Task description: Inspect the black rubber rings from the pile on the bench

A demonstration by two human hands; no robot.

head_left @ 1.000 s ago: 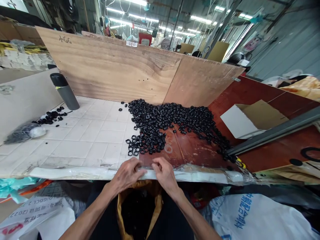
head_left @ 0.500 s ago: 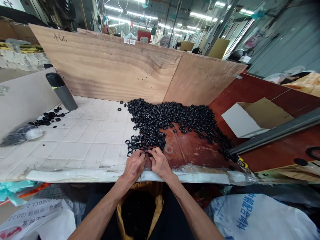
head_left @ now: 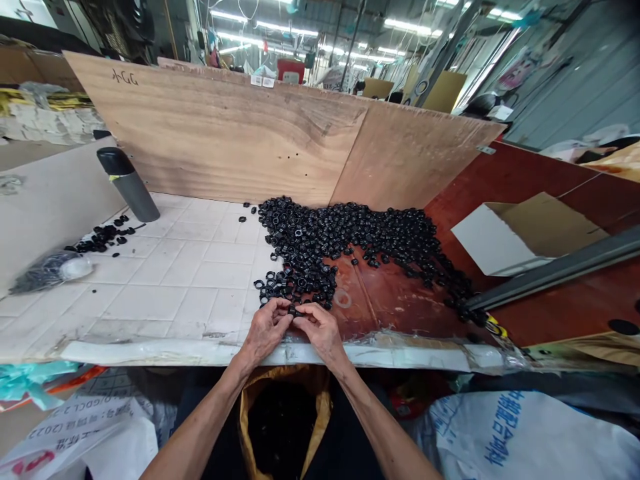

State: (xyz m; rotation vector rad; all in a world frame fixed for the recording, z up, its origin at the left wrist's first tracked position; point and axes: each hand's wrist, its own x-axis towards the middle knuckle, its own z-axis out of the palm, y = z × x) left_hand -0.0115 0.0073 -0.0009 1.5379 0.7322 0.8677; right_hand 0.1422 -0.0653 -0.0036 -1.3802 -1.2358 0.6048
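A large heap of small black rings [head_left: 350,240] lies across the middle of the bench, against a plywood back wall [head_left: 240,133]. My left hand [head_left: 265,328] and my right hand [head_left: 321,331] are together at the heap's near edge, fingertips meeting around a small black ring [head_left: 295,311]. Both hands pinch at it. Under the bench edge, between my forearms, hangs an open yellow-lined bag [head_left: 283,420] with dark contents.
A grey flask [head_left: 127,183] stands at the back left, near a small scatter of black rings [head_left: 103,237] and a plastic bag of them [head_left: 47,270]. An open cardboard box [head_left: 525,230] sits at the right. White sacks [head_left: 510,433] lie below the bench.
My hands moved forward from the bench edge to the near edge of the heap, then drew together with a ring between the fingertips.
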